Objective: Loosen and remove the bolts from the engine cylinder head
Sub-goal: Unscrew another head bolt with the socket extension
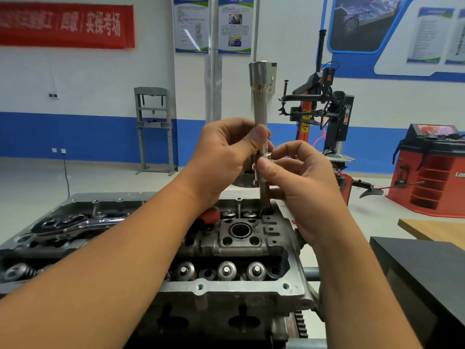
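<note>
Workshop, cylinder head (236, 248) on stand.
I see left hand (226, 157) and right hand (299, 182) both pinching upright socket (260, 96) over head's far edge; ratchet (75, 222) lies left; tyre changer (324, 109) behind.

An automotive training workshop: a red tyre changer (324, 117) and a red wheel balancer (432, 170) stand at the far right, a grey shop press (154, 129) far left, instructional posters (212, 23) and a red banner (65, 25) on the wall, an engine cylinder head (239, 248) nearest.
</note>
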